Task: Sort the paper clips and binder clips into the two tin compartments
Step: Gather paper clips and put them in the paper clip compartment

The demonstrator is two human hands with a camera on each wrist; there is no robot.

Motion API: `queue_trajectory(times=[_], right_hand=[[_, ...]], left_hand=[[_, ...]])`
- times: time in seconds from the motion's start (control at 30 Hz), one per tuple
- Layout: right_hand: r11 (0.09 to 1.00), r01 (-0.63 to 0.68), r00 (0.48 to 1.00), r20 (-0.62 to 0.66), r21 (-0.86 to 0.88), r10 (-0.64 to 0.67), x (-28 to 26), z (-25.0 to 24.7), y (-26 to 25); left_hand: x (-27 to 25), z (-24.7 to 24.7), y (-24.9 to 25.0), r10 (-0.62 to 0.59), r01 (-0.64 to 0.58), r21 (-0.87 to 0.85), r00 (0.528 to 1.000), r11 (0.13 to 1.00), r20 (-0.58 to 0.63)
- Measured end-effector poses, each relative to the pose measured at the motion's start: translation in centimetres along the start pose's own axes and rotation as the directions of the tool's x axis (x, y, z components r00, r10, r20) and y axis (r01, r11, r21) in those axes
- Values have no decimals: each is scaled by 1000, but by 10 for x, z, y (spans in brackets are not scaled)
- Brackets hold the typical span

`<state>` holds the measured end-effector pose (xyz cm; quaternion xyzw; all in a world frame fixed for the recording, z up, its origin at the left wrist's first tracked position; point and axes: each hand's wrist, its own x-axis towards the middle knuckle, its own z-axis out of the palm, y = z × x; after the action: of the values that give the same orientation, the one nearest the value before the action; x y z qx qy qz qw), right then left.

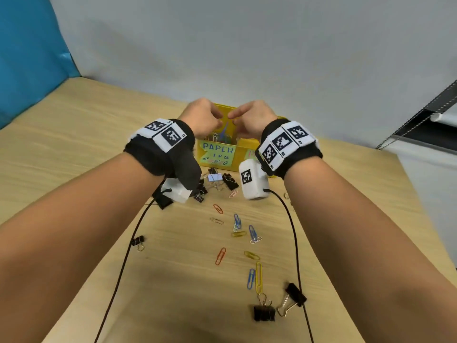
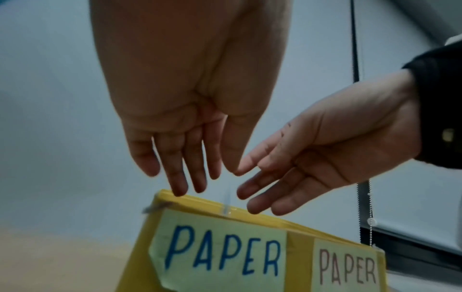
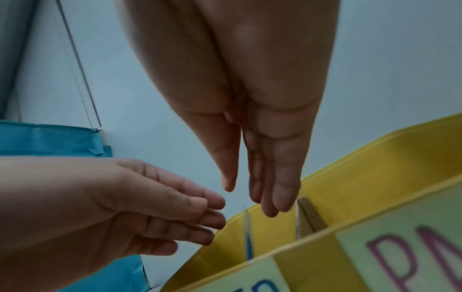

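The yellow tin (image 1: pixel 243 147) stands mid-table; a green label reading PAPER (image 2: pixel 222 251) fronts its left compartment, where several coloured paper clips (image 1: pixel 217 138) lie. Both hands hover just over that compartment. My left hand (image 1: pixel 205 117) has straight, spread fingers (image 2: pixel 197 177) and holds nothing. My right hand (image 1: pixel 249 120) faces it, its fingers (image 3: pixel 275 193) also straight and empty. A blurred thin clip (image 3: pixel 247 237) hangs between the hands, inside the tin's rim. A cardboard divider (image 3: pixel 310 219) splits the tin.
Black binder clips (image 1: pixel 230 180) and a pale blue one (image 1: pixel 214 178) lie in front of the tin. Loose paper clips (image 1: pixel 237 221) are scattered down the table's middle. More binder clips (image 1: pixel 264 313) sit near the front, one (image 1: pixel 137 241) at left. Cables trail from both wrists.
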<state>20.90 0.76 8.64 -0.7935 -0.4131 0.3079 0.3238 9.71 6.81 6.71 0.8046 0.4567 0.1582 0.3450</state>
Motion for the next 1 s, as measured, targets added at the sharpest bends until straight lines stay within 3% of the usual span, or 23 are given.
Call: queue_trajectory(times=[0.07,0.13,0.2,0.23,0.3,0.33,0.4,0.47,0.57,0.73,0.87,1.0], right_hand=[[998,60,998,-28,-3,-60,-15,-7,3],[993,83,996,32,78,-86,-37,-15,12],[998,47,981,186,45,-55,-61,-17,29],[997,38,961,275,-67,-19,-70,-14,40],[919,92,918,391,-384,71,-79,1,63],[836,147,906,411,-529,101,-79,10,72],[685,271,901,429,-676,67,-84,26,85],[638,339,904,427,-692,-17,-90,35,92],[683,302,927,371,-664,-49,-96,36,101],[733,229,904,420,-640,84,-126,28,109],[755,167,935,345,-634,83,-153,6,118],[713,62,863,396,-699,313,-178,3,132]], left_hand=[[-12,-3,2,27,-27,-4,997,1000,-66],[-33,-3,1,91,-97,-61,992,993,-83],[-61,5,-5,158,-143,-113,979,983,132],[-72,13,-9,175,-163,-68,940,984,292],[-89,37,-16,134,-253,163,842,954,523],[-96,49,-20,102,-296,275,827,915,553],[-109,68,-25,77,-352,421,835,836,545],[-122,76,-27,93,-390,491,846,779,525],[-135,76,-29,97,-388,505,856,771,508],[-157,79,-39,88,-332,364,832,870,548],[-168,76,-42,14,-229,327,838,917,546],[-180,80,-40,-14,-212,337,829,917,559]])
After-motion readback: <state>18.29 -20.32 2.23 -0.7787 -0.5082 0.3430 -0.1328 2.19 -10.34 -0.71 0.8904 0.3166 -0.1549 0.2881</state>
